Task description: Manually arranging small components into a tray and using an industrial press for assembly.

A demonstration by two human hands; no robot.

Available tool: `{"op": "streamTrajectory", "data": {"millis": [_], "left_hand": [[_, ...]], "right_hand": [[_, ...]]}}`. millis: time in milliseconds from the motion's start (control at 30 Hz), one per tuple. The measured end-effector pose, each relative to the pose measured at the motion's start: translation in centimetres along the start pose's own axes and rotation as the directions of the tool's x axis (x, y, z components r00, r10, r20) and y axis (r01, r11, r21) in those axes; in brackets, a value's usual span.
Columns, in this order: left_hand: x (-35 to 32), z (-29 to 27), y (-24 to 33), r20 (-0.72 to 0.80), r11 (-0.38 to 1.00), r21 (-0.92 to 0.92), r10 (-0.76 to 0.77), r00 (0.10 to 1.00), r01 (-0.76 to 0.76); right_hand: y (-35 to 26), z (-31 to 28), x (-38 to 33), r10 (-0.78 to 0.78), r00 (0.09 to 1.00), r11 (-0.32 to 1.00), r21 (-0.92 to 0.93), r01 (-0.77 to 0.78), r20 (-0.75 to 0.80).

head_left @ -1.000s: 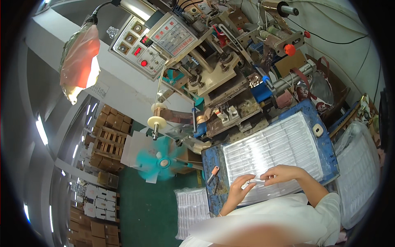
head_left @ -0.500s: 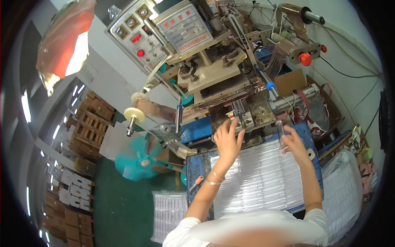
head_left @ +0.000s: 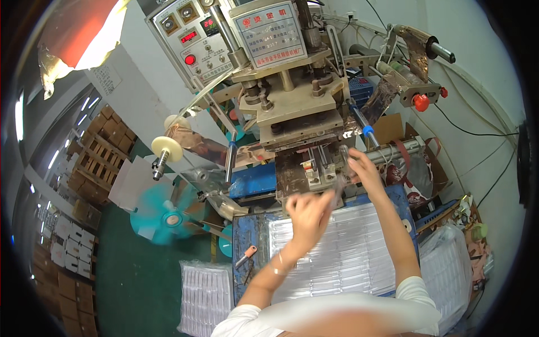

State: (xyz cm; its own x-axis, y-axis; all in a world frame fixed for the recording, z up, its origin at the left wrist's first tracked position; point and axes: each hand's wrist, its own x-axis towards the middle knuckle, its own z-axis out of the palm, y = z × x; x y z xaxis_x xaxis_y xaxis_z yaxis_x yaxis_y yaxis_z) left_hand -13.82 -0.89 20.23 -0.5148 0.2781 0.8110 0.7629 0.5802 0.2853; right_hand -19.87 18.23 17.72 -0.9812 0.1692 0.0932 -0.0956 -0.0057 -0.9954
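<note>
My right hand (head_left: 362,168) is at the right edge of the metal jig (head_left: 321,178) under the press head. Its fingers pinch a slim clear tube (head_left: 345,154), held roughly upright. My left hand (head_left: 307,221) is in front of the jig, above the near tray edge, its fingers curled and smeared by motion. A blurred clear tube (head_left: 338,190) sticks up from its thumb and forefinger. Beneath both hands lies a tray of clear tubes (head_left: 337,253) in rows, on a blue worktable (head_left: 242,224).
The hot-stamping press (head_left: 292,112) stands straight ahead, with foil rolls (head_left: 167,149) at its left. A teal fan (head_left: 171,219) is at left. A small orange-handled tool (head_left: 247,255) lies on the table's left edge. Wrapped trays (head_left: 205,297) lie lower left.
My left hand has drawn back from the jig toward me, with a clear tube now at its fingers. My right hand has brought its tube leftward to the jig. The view has shifted slightly.
</note>
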Motion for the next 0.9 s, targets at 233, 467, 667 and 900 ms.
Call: {"op": "streamTrajectory", "data": {"millis": [233,467,667,900], "left_hand": [[-11.9,-3.9,2.8,0.490,0.356,-0.486,-0.645,0.586,0.798],[-15.5,-4.8,2.0,0.583,0.292,-0.384,-0.658,0.475,0.876],[-14.0,-4.8,2.3,0.420,0.786,-0.103,-0.521,0.743,0.609],[-14.7,-4.6,2.9,0.415,0.737,-0.120,-0.572,0.708,0.666]], "right_hand": [[-0.2,5.4,4.4,-0.351,0.936,0.810,-0.493,0.317,0.025],[2.1,7.4,5.8,-0.476,0.874,0.817,-0.418,0.396,-0.101],[2.8,7.1,5.9,-0.470,0.876,0.833,-0.384,0.398,-0.110],[3.1,7.0,6.1,-0.394,0.912,0.904,-0.227,0.362,-0.116]]}}
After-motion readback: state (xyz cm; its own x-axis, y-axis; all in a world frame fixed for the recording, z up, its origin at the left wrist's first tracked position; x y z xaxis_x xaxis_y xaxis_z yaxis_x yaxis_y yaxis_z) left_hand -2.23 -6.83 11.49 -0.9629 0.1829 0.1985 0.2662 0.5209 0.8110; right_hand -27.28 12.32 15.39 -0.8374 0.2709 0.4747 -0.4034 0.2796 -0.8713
